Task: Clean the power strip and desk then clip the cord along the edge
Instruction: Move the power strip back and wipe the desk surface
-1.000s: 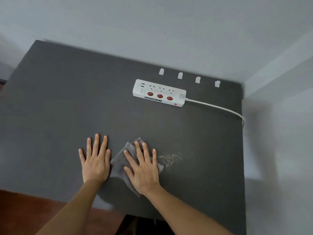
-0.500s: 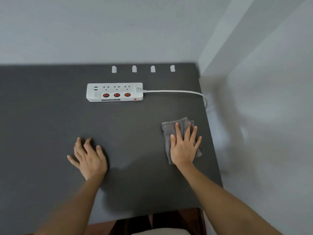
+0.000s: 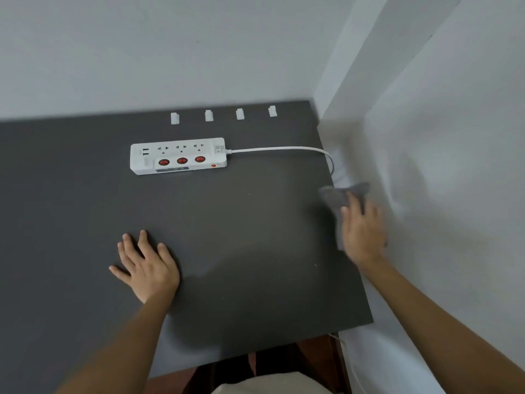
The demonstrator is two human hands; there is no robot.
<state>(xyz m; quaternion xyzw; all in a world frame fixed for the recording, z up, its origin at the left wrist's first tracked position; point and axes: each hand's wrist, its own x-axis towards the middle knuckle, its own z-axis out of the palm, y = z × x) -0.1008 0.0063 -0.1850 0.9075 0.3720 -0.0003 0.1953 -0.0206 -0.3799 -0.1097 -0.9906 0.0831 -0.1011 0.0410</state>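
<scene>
The power strip [image 3: 178, 155] lies flat on the desk [image 3: 241, 237], toward the back edge; everything below is placed relative to it. Body is white plastic, an oblong block with rounded corners: three round red switches along its near side, three sockets behind them, two small slots at its left end.

Cord [image 3: 279, 149]: white, smooth, round. It leaves the strip's right end, runs straight along the surface, then curves down over the desk's right edge beside the wall [image 3: 426, 166]. It is loose on the surface.

Four cable clips [image 3: 223, 116]: small, white, blocky, in an evenly spaced row behind the strip along the desk's back edge. All four stand apart from the cord.

Desk surface is matte dark grey, flat, with a few pale specks in front of the strip and to its right.

Right hand [image 3: 362, 234], well to the right of the strip and nearer the viewer, sits at the desk's right edge, blurred. Its fingers lie over a grey cloth [image 3: 339, 199], soft and crumpled, which overhangs the edge toward the wall. How tightly the cloth is held I cannot tell.

Left hand [image 3: 146, 268], in front of the strip: palm down, fingers spread, pressed flat on the desk, holding nothing.
</scene>
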